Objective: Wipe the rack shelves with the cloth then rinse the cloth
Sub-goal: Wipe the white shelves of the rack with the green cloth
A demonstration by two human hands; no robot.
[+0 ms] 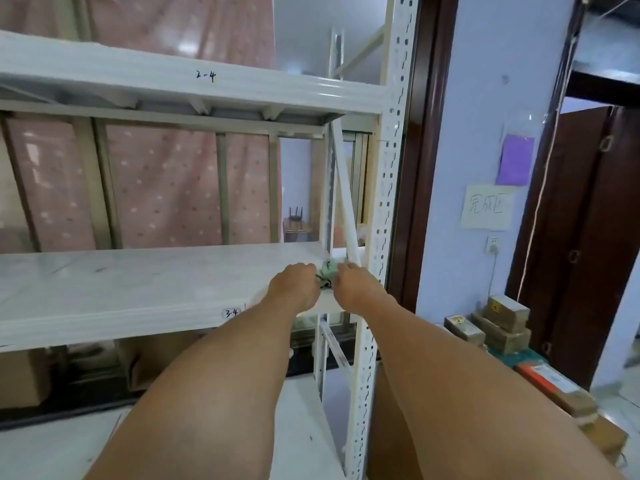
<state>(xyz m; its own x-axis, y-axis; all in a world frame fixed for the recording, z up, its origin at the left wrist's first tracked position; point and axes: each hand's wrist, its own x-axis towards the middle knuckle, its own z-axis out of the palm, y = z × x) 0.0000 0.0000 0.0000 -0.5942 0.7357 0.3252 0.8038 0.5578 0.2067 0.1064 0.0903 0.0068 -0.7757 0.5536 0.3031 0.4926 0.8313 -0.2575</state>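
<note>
Pale green and soft, the small crumpled cloth (327, 271) is lying bunched at the right-hand end of the white painted metal middle shelf (138, 285) of the rack. It is sitting just beside the white perforated steel upright (389, 202) and the slanted white brace (346, 209) that is crossing behind it. The left hand (294, 284) and the right hand (351, 282) are gripping the cloth from either side, fingers curling down into the fabric. The fingertips are hiding behind the knuckles, so I cannot tell how deep each grip is going. Both forearms are reaching out over the shelf's front lip, near the handwritten "3-4" label (231, 312).

Judging by its folds, the cloth is looking light and limp, with no stiffness of its own. It will probably be collapsing into a wad whenever it is pinched, and a wad is covering little surface. Spreading it flat and pressing with an open palm across its middle should be wiping more of the shelf. Pinching one edge would be suiting the tight corner at the upright's foot, where the slots and brace could be snagging loose fabric. The paint is looking smooth, so the cloth should be sliding easily. Whether it is damp I cannot tell.

Wiping seems to be at this end of the shelf, with the white upper shelf (104, 71) and the rinse probably waiting.
</note>
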